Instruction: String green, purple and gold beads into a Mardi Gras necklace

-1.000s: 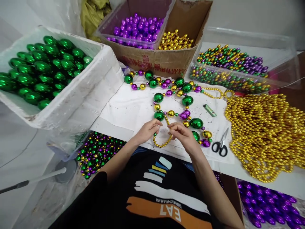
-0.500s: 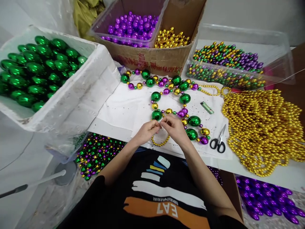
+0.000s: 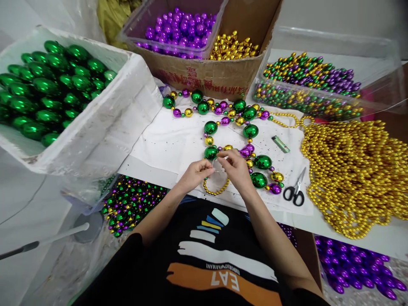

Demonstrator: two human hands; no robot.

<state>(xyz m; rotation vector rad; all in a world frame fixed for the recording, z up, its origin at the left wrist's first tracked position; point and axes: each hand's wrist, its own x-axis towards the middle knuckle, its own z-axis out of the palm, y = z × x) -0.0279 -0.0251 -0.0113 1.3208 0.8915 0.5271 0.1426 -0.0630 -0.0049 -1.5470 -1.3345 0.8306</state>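
My left hand point(image 3: 196, 174) is pinched closed on a thin pale string point(image 3: 213, 161) that curves between both hands. The fingertips of my right hand point(image 3: 236, 168) are also together on this string. Below them hangs a short loop of small gold beads point(image 3: 216, 193), lying on the white cloth. Just beyond my fingers is a bead strand with large green beads point(image 3: 211, 127), plus purple and gold ones, laid out in loops. Scissors with black handles point(image 3: 293, 194) lie to the right of my right hand, and a green lighter point(image 3: 280, 144) lies farther back.
A foam box of green beads point(image 3: 140, 85) stands at left. Behind are a cardboard box point(image 3: 204, 76) with purple and gold beads and a clear bin point(image 3: 338, 40) of mixed small beads. Gold bead strands point(image 3: 353, 178) are heaped at right. Purple beads point(image 3: 357, 267) sit below the table.
My hands have moved slightly apart, and the pale string now shows as a loop between them. The whole view has shifted a little.
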